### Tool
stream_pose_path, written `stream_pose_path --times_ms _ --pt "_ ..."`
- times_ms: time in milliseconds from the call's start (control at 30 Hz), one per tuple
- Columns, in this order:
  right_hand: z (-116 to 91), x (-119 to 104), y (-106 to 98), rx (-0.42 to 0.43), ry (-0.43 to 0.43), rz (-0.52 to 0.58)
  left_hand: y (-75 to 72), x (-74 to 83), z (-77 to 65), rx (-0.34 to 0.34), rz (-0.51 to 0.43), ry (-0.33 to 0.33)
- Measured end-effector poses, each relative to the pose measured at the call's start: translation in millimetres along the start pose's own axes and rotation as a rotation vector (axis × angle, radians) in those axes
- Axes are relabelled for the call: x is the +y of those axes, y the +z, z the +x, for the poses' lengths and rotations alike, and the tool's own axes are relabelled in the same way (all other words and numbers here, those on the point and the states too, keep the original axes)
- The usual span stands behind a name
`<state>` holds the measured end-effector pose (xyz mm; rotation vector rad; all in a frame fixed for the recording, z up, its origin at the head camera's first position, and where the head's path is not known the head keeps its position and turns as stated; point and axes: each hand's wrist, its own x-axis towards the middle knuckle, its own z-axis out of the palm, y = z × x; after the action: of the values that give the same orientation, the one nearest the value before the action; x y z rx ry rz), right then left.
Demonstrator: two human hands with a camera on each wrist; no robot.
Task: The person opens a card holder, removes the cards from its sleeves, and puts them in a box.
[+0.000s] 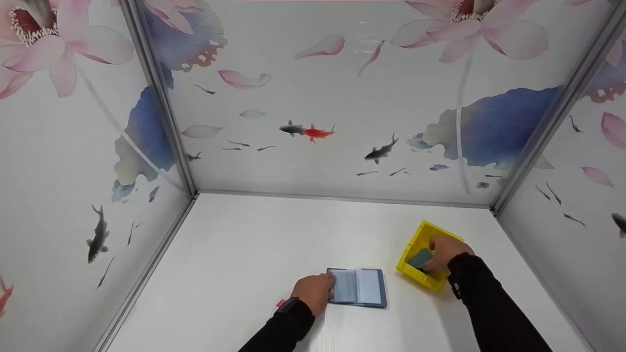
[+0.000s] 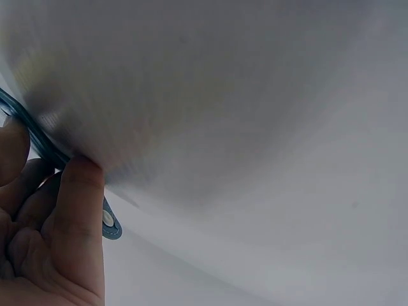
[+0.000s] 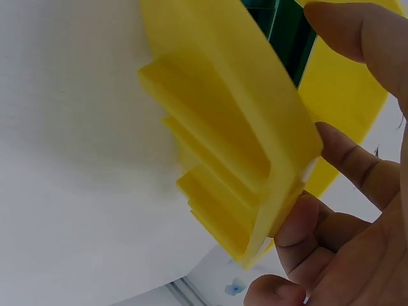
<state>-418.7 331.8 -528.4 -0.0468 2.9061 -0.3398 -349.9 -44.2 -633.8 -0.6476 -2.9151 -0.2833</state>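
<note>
A small blue card holder (image 1: 359,288) lies opened flat on the white table, its clear sleeves showing. My left hand (image 1: 313,292) pinches its left edge between thumb and fingers. In the left wrist view the cover's edge shows between the fingertips, and a blue strap with a snap button (image 2: 108,220) hangs beside them. To the right, my right hand (image 1: 446,252) reaches into a yellow bin (image 1: 421,234), where a green flat piece (image 1: 420,258) lies. The right wrist view has the thumb at the edge of the green piece (image 3: 296,44), while the other fingers are spread apart by the bin's wall.
The white tabletop (image 1: 254,234) is enclosed by white panels at the back and both sides, printed with lotus flowers and fish. Grey metal posts (image 1: 168,117) stand at the corners. The bin is to the right of the card holder, a short gap between them.
</note>
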Motion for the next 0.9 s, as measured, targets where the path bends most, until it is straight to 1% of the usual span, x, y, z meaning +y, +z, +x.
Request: stream_pose_path --times_ms 233,367,433,533,700,900 --pt "2.2 -1.8 -1.8 -0.026 -0.016 -0.044 0.4 -0.3 -0.5 0.005 -0.003 0.006" --pt "2.8 -4.6 -2.2 -0.017 -0.032 -0.107 1.8 -0.5 0.7 0.008 -0.009 0.004" --pt "2.3 -7.9 -3.2 -0.007 -0.038 -0.146 1.1 0.0 1.2 0.006 -0.006 -0.001" --pt "1.3 -13.5 -3.2 -0.017 -0.038 -0.178 -3.1 1.7 0.1 -0.02 -0.003 -0.012" --pt "2.0 -19.7 -2.1 -0.053 -0.03 -0.179 -8.2 3.0 -2.1 -0.057 -0.01 -0.024" --pt "3.2 -20.8 -1.3 -0.073 -0.018 -0.17 -8.3 2.1 -2.3 -0.051 -0.005 -0.017"
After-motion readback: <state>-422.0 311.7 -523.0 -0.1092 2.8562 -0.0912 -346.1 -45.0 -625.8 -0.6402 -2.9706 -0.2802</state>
